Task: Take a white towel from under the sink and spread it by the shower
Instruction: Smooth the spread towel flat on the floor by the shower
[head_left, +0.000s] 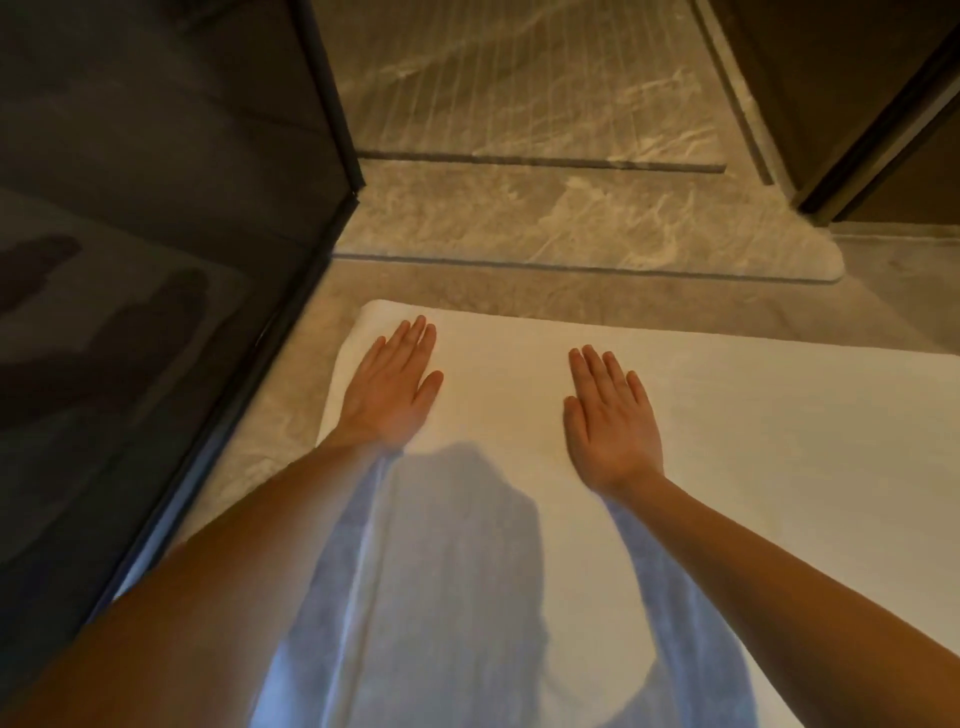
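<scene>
Head view: a veined beige marble floor runs up to a raised marble shower threshold, with a dark-framed glass panel on the left. A white rectangular terry towel lies spread flat on the floor just before the threshold. The left hand and right hand press it palm-down, fingers straight, gripping nothing.

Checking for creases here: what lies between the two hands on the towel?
In the head view, only flat white towel lies between the left hand and the right hand.
</scene>
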